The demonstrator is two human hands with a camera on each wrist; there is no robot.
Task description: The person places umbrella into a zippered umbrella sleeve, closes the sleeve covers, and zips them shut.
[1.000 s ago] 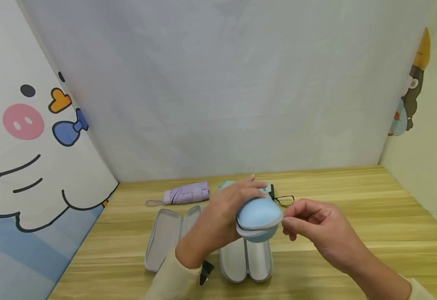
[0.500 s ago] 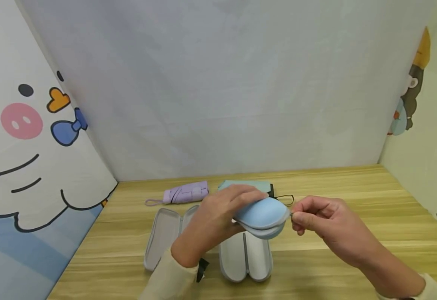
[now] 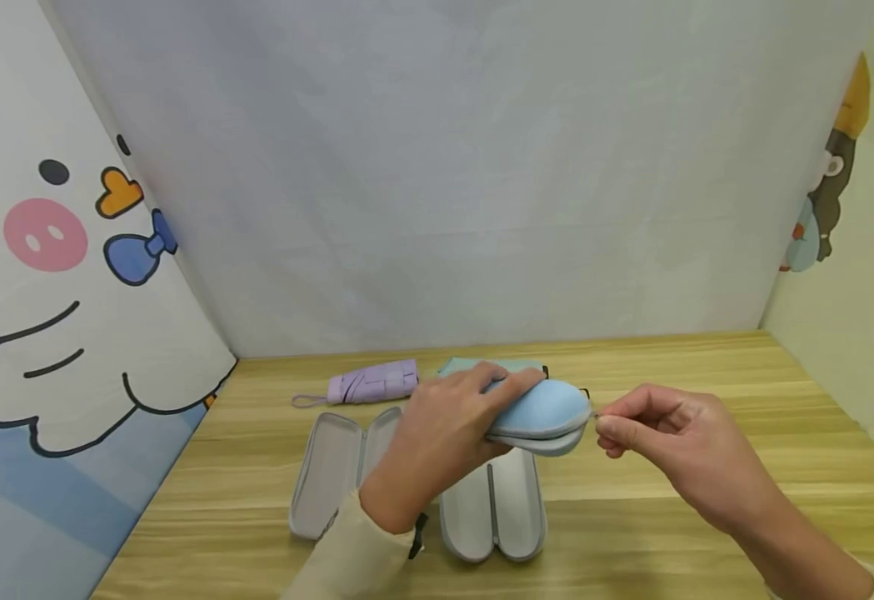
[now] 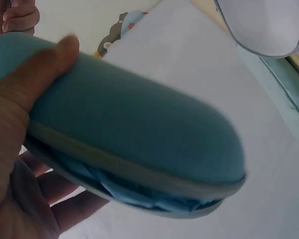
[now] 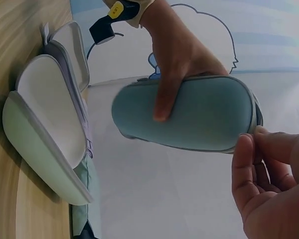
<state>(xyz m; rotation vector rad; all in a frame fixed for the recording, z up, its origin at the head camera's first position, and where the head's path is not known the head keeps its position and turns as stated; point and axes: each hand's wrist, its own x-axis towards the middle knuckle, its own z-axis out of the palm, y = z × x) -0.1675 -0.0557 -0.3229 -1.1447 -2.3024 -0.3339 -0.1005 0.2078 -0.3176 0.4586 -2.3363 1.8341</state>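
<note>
My left hand (image 3: 447,417) grips a light blue hard zip case (image 3: 545,406) in the air, with the thumb and fingers on opposite sides of its two halves. In the left wrist view a gap runs along the case's near edge, and folded blue fabric (image 4: 124,188) shows inside it. At the case's right end my right hand (image 3: 665,425) pinches a small zip pull (image 3: 595,414) between thumb and forefinger. From the right wrist, those fingertips (image 5: 245,142) touch the case's corner, where they mostly hide the pull.
Two pale zip cases lie spread open on the wooden table, a left case (image 3: 324,479) and a middle case (image 3: 466,521) below my hands. Behind them are a folded lilac umbrella (image 3: 377,383) and a mint green folded umbrella (image 3: 500,365), partly hidden by my left hand.
Both hands have shifted right and slightly up with the blue case. It has turned more side-on, and its halves look closer together at the right end.
</note>
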